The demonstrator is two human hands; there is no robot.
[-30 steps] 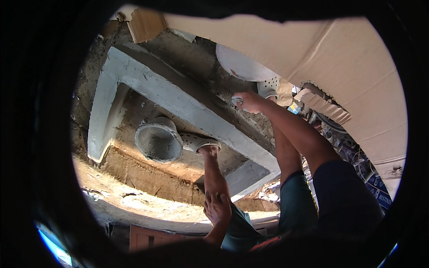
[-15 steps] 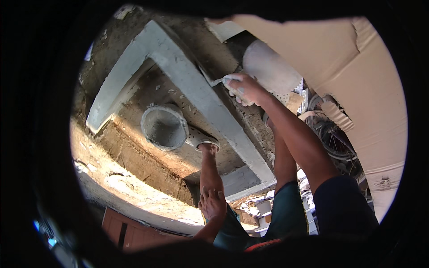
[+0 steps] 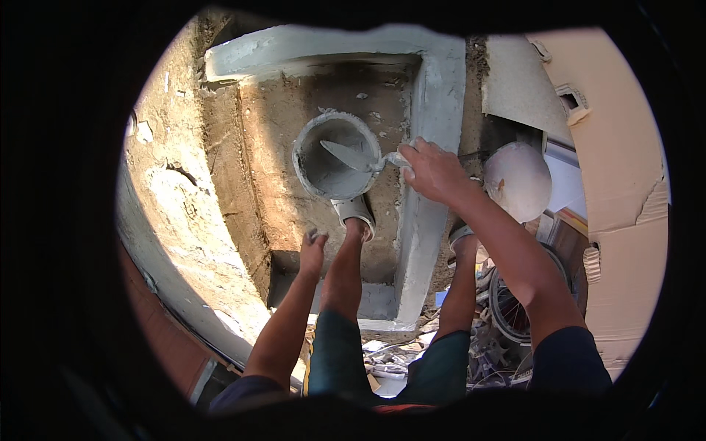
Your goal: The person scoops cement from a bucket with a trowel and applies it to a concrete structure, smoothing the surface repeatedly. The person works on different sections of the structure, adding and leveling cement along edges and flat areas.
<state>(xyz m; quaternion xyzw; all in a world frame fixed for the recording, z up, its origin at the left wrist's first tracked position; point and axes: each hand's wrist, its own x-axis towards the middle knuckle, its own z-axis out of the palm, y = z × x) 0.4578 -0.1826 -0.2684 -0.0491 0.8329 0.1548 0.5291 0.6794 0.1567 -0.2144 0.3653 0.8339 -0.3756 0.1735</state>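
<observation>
My right hand (image 3: 432, 170) grips the handle of a trowel (image 3: 351, 157), whose pointed blade reaches into a round grey bucket (image 3: 337, 163) of wet mortar. The bucket stands on the dirt floor inside a low grey concrete frame (image 3: 434, 110). My left hand (image 3: 312, 250) hangs loosely beside my left knee, fingers curled, holding nothing that I can see. My left foot in a grey shoe (image 3: 356, 213) is planted just below the bucket. My right foot (image 3: 460, 237) stands outside the concrete wall.
A rough earth bank (image 3: 184, 213) rises at the left. A white dome-shaped object (image 3: 518, 179) lies to the right of the wall, with a beige board (image 3: 610, 147) beyond it. A wheel (image 3: 515, 309) and scattered debris sit by my right leg.
The view has swung so the concrete frame now runs upright. My right hand came down from the wall's top and put the trowel into the bucket. My left hand lifted toward my knee.
</observation>
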